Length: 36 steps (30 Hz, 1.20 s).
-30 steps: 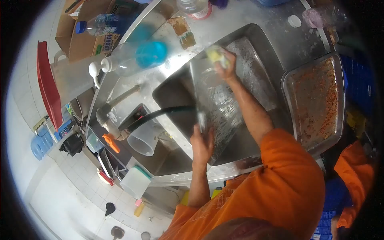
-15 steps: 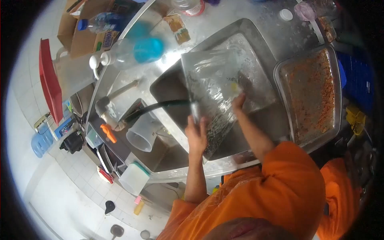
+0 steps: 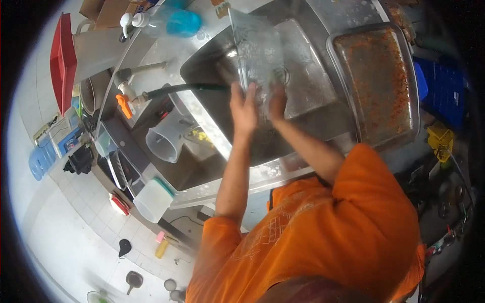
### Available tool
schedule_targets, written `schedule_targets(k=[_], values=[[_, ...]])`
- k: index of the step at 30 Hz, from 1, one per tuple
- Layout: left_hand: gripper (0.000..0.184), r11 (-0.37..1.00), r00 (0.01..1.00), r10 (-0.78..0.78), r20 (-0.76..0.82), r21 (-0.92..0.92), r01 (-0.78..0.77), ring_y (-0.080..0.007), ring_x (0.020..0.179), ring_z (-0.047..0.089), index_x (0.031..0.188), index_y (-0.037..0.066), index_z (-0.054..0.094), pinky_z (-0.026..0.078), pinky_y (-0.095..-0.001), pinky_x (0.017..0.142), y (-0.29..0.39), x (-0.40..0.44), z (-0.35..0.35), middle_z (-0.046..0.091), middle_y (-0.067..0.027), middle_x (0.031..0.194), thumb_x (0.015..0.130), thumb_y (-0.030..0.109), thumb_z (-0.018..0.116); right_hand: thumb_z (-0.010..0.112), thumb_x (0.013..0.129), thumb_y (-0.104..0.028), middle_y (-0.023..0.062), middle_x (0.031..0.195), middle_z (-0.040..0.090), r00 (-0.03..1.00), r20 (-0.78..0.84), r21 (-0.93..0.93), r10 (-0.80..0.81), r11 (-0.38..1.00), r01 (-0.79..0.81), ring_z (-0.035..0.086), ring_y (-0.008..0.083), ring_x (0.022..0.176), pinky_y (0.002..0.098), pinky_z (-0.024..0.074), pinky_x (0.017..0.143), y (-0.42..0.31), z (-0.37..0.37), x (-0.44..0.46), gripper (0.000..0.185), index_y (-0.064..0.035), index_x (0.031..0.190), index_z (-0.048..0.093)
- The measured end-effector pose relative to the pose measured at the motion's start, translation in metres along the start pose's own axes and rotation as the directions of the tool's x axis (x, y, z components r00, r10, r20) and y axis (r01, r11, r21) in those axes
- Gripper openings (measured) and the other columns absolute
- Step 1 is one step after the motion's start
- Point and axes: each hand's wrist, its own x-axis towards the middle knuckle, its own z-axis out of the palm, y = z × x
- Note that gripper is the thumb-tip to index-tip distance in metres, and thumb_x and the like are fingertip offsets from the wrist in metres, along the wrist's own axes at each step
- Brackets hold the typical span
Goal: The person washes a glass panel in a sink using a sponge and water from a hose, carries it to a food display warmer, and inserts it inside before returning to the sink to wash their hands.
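A wet metal baking tray [image 3: 256, 43] is tilted steeply over the steel sink basin [image 3: 310, 58], its long rim turned towards me. My left hand [image 3: 244, 110] grips that rim, fingers and thumb on either side. Close to the tray's face is my right hand [image 3: 277, 103], blurred by motion, so its fingers and anything in them cannot be made out. A dark green hose [image 3: 189, 87] runs from the tap to behind the tray near my left hand.
A second baking tray [image 3: 376, 83] with orange-brown residue rests right of the basin. In the smaller left basin stands a clear plastic jug [image 3: 164, 143], near yellow bits [image 3: 202, 136]. An orange-handled tap [image 3: 125, 105] and a bottle of blue liquid [image 3: 177, 22] are on the left.
The baking tray has turned from facing up broadly to a steeper, more edge-on tilt. My right hand has come closer to my left. The whole view has shifted, moving the sinks upward in frame.
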Motion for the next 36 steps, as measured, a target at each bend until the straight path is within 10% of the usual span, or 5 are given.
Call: schedule_targets(k=[10,17,25,31,36], values=[[0.042,0.917,0.977,-0.210,0.045,-0.337,0.212,-0.0188,0.104,0.056,0.127,-0.004,0.047,0.045,-0.0305,0.088,-0.006,-0.007,0.018,0.059,-0.0109,0.114,0.096,0.022,0.060,0.045,0.097,-0.014,0.0155,0.113,0.059,0.724,0.319,0.015,0.611,0.761,-0.649,0.056,0.0282,0.106,0.0388,0.0449,0.092,0.099,0.012,0.022,0.025,-0.0032,0.115,0.059],[0.044,0.938,0.945,0.203,0.256,0.225,-0.263,-0.0433,0.109,0.053,0.123,-0.002,0.053,0.042,-0.0464,0.095,-0.002,-0.050,0.065,0.057,-0.0253,0.114,0.088,0.022,0.064,0.044,0.100,-0.019,0.0063,0.097,0.058,0.459,0.845,0.534,-0.273,0.416,-0.736,0.056,0.0175,0.088,0.0369,0.0498,0.079,0.128,-0.016,-0.100,0.019,-0.0068,0.109,0.056],[0.040,0.966,0.965,0.252,0.067,0.046,-0.256,-0.0455,0.106,0.055,0.122,0.000,0.056,0.044,-0.0466,0.092,-0.001,-0.040,0.065,0.059,-0.0263,0.115,0.087,0.016,0.065,0.044,0.101,-0.028,0.0092,0.108,0.057,0.233,0.778,-0.004,0.583,0.376,-0.927,0.059,0.0186,0.093,0.0362,0.0522,0.068,-0.106,-0.154,-0.093,0.025,-0.0085,0.116,0.050],[0.032,0.965,0.969,0.246,0.003,-0.092,-0.245,-0.0393,0.098,0.060,0.112,0.000,0.060,0.048,-0.0439,0.087,-0.008,-0.023,0.017,0.064,-0.0220,0.100,0.087,0.019,0.064,0.058,0.094,-0.023,0.0114,0.093,0.061,0.740,0.662,-0.108,0.119,0.992,-0.063,0.063,0.0178,0.069,0.0295,0.0503,0.049,-0.209,-0.175,-0.091,0.030,-0.0060,0.116,0.046],[0.032,0.915,0.968,0.252,0.007,-0.328,-0.236,-0.0365,0.099,0.060,0.111,0.000,0.058,0.048,-0.0430,0.087,-0.053,-0.013,0.004,0.064,-0.0195,0.097,0.087,0.020,0.064,0.064,0.091,-0.023,0.0107,0.095,0.063,0.380,0.874,0.214,-0.303,0.942,0.257,0.064,0.0155,0.077,0.0310,0.0535,0.060,-0.292,-0.064,-0.129,0.027,-0.0057,0.110,0.055]])
